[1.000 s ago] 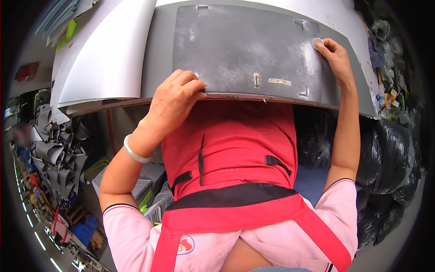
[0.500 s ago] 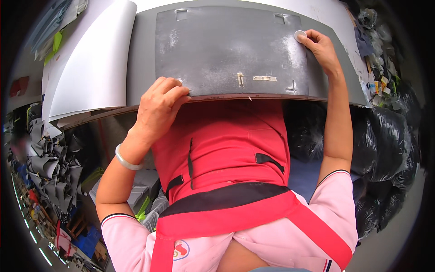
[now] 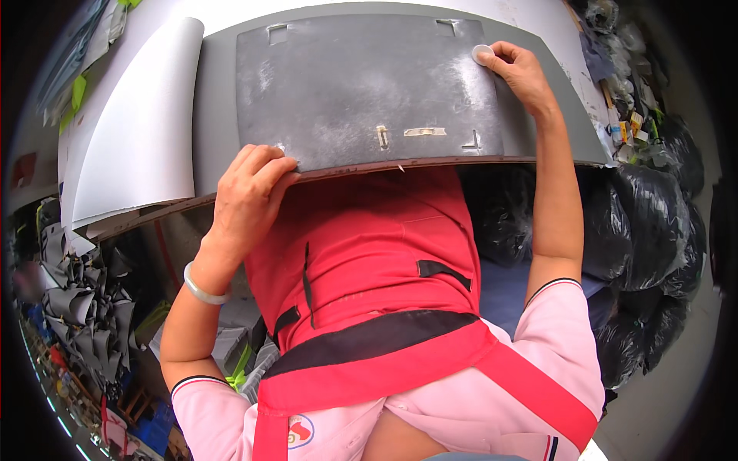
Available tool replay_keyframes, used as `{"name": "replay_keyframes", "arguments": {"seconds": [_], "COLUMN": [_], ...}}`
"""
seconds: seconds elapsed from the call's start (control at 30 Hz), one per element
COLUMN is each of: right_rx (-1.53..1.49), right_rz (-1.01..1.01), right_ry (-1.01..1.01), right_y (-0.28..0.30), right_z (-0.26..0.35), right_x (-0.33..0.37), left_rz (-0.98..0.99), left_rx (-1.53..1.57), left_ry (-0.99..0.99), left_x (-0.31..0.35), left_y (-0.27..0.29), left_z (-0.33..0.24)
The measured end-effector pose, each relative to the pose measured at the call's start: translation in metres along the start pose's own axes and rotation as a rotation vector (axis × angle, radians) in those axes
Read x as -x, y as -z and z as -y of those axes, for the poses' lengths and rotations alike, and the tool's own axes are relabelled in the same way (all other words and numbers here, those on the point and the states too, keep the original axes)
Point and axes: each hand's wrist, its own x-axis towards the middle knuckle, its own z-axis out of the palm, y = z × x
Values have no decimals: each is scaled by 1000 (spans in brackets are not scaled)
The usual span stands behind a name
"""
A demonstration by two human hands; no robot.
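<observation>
A dark grey rectangular template (image 3: 346,84) with small cut-outs and white powdery smudges lies on a larger sheet of grey material (image 3: 215,115). At its near left corner, my left hand (image 3: 254,184) is closed, the fingers curled over the corner and the table's near edge; its fingertips are partly hidden. My right hand (image 3: 523,75) pinches a small white disc, which looks like tailor's chalk (image 3: 482,54), between thumb and fingers. The chalk sits at the template's right edge, near the far corner. Pieces of beige tape (image 3: 424,132) are stuck on the template's near part.
A curled white sheet (image 3: 142,123) rises on the left of the table. Black plastic bags (image 3: 646,223) are piled at the right, below bottles and small boxes (image 3: 626,131). Grey offcuts (image 3: 84,300) hang in a heap at the left. My red apron touches the table edge.
The whole view has shifted, so the table and both hands appear slightly further left. Against the template, the chalk and both hands keep nearly the same places.
</observation>
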Motion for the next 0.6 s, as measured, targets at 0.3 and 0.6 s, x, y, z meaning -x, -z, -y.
{"name": "replay_keyframes", "arguments": {"seconds": [0.3, 0.6], "right_rx": [10, 95], "right_rz": [-2, 3], "right_ry": [-19, -14], "right_y": [0, -2], "right_z": [8, 13], "right_x": [4, 2], "left_rz": [-12, 34], "left_rx": [-4, 51], "left_ry": [-2, -49], "left_x": [1, -31], "left_y": [-3, -11], "left_z": [0, -28]}}
